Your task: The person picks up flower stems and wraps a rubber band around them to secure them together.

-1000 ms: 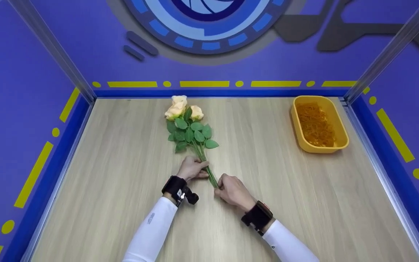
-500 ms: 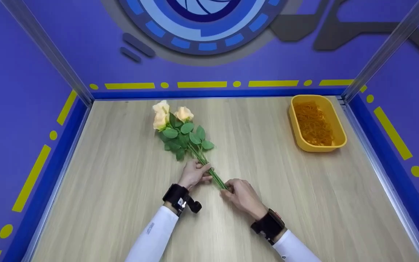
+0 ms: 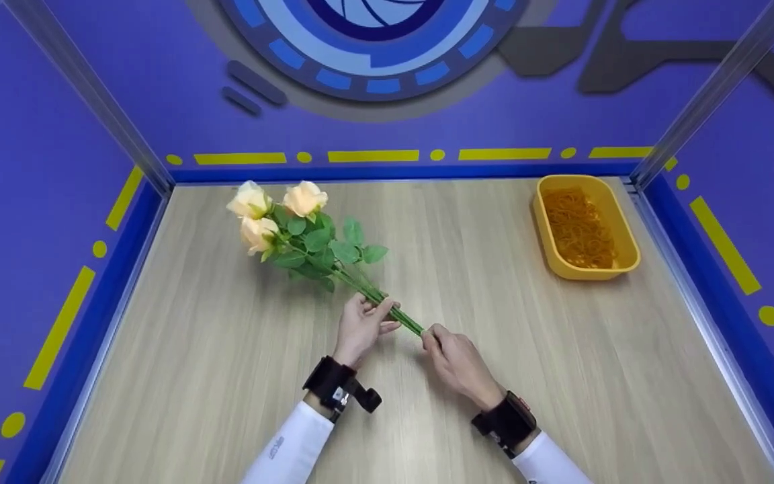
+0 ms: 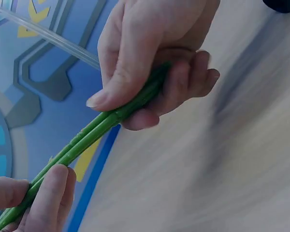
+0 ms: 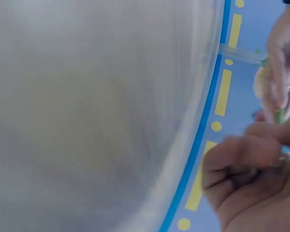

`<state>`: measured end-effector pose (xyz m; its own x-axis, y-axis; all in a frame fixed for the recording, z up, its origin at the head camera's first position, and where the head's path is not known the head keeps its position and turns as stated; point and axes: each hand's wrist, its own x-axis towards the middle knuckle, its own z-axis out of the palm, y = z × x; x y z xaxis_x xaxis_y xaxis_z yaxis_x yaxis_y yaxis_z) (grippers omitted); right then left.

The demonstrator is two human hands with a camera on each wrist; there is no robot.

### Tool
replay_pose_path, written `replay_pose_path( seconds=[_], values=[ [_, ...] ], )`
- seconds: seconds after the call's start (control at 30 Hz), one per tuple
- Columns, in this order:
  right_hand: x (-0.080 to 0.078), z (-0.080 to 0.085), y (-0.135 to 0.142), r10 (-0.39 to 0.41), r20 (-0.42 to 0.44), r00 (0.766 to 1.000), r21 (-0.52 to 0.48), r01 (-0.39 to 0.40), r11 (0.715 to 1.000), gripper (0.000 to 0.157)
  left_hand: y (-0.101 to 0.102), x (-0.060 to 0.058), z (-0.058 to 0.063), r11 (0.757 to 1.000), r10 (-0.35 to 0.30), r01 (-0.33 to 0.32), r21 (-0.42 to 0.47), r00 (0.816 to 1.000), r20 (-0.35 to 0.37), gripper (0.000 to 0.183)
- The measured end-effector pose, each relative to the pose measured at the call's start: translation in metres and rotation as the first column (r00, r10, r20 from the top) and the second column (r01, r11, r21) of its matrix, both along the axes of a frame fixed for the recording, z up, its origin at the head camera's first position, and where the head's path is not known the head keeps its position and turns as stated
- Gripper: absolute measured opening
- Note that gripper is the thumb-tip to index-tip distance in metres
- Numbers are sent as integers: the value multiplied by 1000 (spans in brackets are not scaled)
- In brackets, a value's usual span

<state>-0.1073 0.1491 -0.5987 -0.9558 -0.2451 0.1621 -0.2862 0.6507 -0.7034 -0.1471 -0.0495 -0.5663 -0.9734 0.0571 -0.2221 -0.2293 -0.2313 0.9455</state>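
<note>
- Pale wood-grain tabletop [image 3: 562,390], boxed in by blue-purple panels [image 3: 37,134] with a yellow border of dashes and dots along their lower edges.
- Over the left-centre part of the tabletop, a bunch of roses [image 3: 317,239] slants from upper left to lower right, both hands on it; a shadow falls on the wood below the leaves.
- Three cream-peach blossoms [image 3: 305,199] sit at the far end, two stacked at the outer left and one beside them, with green leaves just below.
- Green stems [image 3: 411,325] run close together from the leaves down to the right hand.
- Left hand [image 3: 362,329]: thumb and fingers pinch the stems partway along; the left wrist view shows thumb and fingertips on opposite sides of them.
- Right hand [image 3: 457,363]: fingers curl round the stem ends, thumb pressed along the top, just beyond the left hand; the right wrist view blurs these fingers.
- Each wrist wears a black band [image 3: 506,422], with a white sleeve [image 3: 296,440] behind it.
- Well apart, at the far right of the tabletop, stands a yellow container [image 3: 585,274] with a tangle of thin orange-brown loops [image 3: 575,228] inside.
- Behind, the back panel carries a round blue emblem [image 3: 373,64]; metal posts [image 3: 84,87] mark the corners.
</note>
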Motion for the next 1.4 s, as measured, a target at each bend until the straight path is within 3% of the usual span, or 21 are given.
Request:
replay_pose_path(
  seconds=[0.13,0.27,0.37,0.5,0.63,0.83,1.07,1.23,1.4],
  values=[
    [1,4,4,-4,-157,988,2,4,1000,38,2,11,12,999,-20,21,29,998,-53,25],
    [5,3,6,57,-359,932,67,-36,997,46,3,21,22,999,-9,12,39,998,-60,23],
    [9,4,7,93,-432,897,92,-58,994,52,3,27,30,996,2,2,91,999,-51,13],
    [14,8,6,122,-436,892,90,-92,992,53,4,32,39,968,-1,14,252,999,-51,8],
    [19,12,6,143,-430,891,110,-106,988,52,2,35,46,912,-11,29,408,999,-45,17],
    [25,16,6,212,-438,874,203,-133,970,52,0,39,53,830,-17,19,557,1000,-9,33],
    [26,17,5,264,-457,849,292,-137,946,50,0,38,49,722,-40,45,690,999,-23,53],
    [26,18,7,285,-427,858,278,-175,945,47,3,39,44,681,10,23,732,999,-41,52],
    [25,28,15,303,-348,887,260,-219,941,38,2,39,42,666,69,19,746,994,-87,51]
  ],
)
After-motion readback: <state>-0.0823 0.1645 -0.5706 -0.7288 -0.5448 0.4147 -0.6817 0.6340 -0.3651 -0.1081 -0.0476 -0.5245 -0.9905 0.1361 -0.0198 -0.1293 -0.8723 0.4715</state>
